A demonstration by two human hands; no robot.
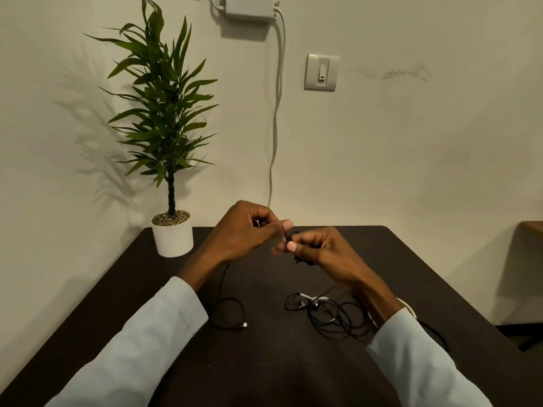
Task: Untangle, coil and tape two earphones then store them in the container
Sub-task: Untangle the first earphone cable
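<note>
Both hands are raised above the dark table (264, 362). My left hand (244, 230) pinches a thin black earphone cable between thumb and fingers. That cable trails down under my left wrist to a loose loop with a plug end (232, 314) on the table. My right hand (317, 248) grips a small black bundle of the same cable, its thumb close to my left thumb. A second black earphone (329, 314) lies in a tangled pile on the table below my right wrist, with silver earbuds showing. The container is mostly hidden behind my right sleeve; only a pale rim (410, 306) shows.
A potted green plant in a white pot (172, 235) stands at the table's back left corner. The wall behind carries a light switch (321, 72) and a white cable (276, 118) hanging down to the table. A dark cord (437, 334) lies at the right edge.
</note>
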